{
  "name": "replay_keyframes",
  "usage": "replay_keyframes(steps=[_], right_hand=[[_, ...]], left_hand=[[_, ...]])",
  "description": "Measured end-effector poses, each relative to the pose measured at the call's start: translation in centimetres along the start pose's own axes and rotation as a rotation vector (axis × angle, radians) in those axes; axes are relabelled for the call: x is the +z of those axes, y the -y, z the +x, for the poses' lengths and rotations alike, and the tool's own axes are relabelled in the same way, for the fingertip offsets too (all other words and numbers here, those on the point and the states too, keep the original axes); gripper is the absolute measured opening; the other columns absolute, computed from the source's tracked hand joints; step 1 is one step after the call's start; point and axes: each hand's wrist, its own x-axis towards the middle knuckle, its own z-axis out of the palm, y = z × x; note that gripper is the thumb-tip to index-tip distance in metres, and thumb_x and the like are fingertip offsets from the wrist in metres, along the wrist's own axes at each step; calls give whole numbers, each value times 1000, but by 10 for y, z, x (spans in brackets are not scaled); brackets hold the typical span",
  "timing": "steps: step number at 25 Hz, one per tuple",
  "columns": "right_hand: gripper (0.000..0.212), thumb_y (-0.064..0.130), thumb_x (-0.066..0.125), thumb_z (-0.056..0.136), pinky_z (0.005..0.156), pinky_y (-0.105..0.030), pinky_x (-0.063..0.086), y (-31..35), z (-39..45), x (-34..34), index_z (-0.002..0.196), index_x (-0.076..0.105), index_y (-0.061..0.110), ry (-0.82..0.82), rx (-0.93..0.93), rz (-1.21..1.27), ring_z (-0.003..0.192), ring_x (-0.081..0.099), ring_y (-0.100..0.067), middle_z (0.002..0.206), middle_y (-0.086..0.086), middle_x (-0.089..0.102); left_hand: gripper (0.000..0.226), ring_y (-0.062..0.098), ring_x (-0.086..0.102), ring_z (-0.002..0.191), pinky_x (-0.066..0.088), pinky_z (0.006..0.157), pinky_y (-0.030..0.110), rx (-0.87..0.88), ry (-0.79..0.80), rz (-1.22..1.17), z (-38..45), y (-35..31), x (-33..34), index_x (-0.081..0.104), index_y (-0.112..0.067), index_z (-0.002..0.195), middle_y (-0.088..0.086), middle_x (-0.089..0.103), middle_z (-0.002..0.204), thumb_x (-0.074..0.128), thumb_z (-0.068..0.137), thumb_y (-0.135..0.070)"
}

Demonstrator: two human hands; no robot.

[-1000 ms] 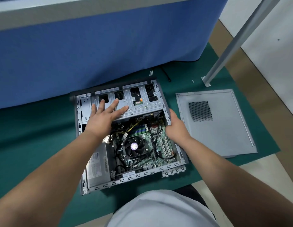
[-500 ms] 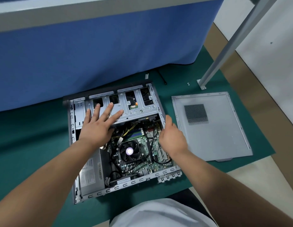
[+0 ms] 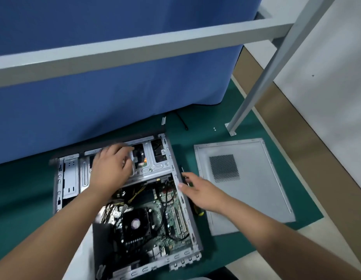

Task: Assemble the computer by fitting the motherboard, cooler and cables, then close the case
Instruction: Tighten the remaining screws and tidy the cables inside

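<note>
Mid-frame, open case [image 3: 176, 178] on green mat [image 3: 24, 188], motherboard [image 3: 167, 215] and cooler [image 3: 136, 223] seated. Left hand [image 3: 112, 168] curled on drive cage [image 3: 153, 168]; right hand [image 3: 197, 191] loosely spread at case wall. Side panel [image 3: 256, 178] lying right. Risk: loose cables [image 3: 165, 209] pinched when closing.

A green mat [image 3: 220, 249] covers the floor and carries everything. The open computer case [image 3: 187, 211] lies flat on it, under the left hand [image 3: 110, 168] and just left of the right hand [image 3: 199, 191]. The grey side panel [image 3: 256, 188] lies flat just right of that hand (vent mesh upward). Two small screws [image 3: 214, 128] sit beyond it, beside a metal leg's foot [image 3: 232, 129].
</note>
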Motion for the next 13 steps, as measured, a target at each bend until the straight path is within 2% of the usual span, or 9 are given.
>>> replay_keyframes(steps=[1,2,4,5,8,13], right_hand=[[72,70,41,97,113,-37,39,-5,7,-19,156,32,31,-36,-10,-1,136,50,-18,158,3,43],[64,64,46,99,110,-33,41,-10,16,-38,151,43,27,-79,-6,-16,131,53,-16,151,3,51],[51,51,55,100,106,-28,42,-18,43,-72,142,55,21,-141,20,-61,125,56,-15,141,4,60],[47,47,57,99,104,-27,42,-22,59,-85,138,58,20,-158,31,-76,122,58,-15,137,4,62],[41,41,61,98,102,-29,46,-30,115,-111,132,62,18,-177,55,-90,119,61,-19,130,0,67],[43,31,57,100,101,-30,43,-16,216,-123,136,56,9,-253,116,-174,127,55,-33,139,-15,58]], left_hand=[[45,31,47,137,34,115,53,-28,1,-5,16,-11,6,63,-32,135,0,57,145,41,97,-41],[44,29,38,145,27,120,52,-76,25,-3,30,-19,14,57,-34,142,-1,49,154,44,101,-41],[47,21,19,155,6,127,47,-195,84,20,46,-28,31,42,-44,152,-8,33,165,37,105,-49],[48,19,14,156,0,127,46,-219,81,55,49,-27,39,35,-49,153,-11,28,166,31,105,-53],[51,18,21,153,3,125,47,-172,5,179,46,-19,57,28,-52,154,-14,31,163,22,103,-58],[49,17,32,148,11,125,47,-174,-61,240,47,-15,64,36,-50,150,-14,41,155,31,102,-58]])
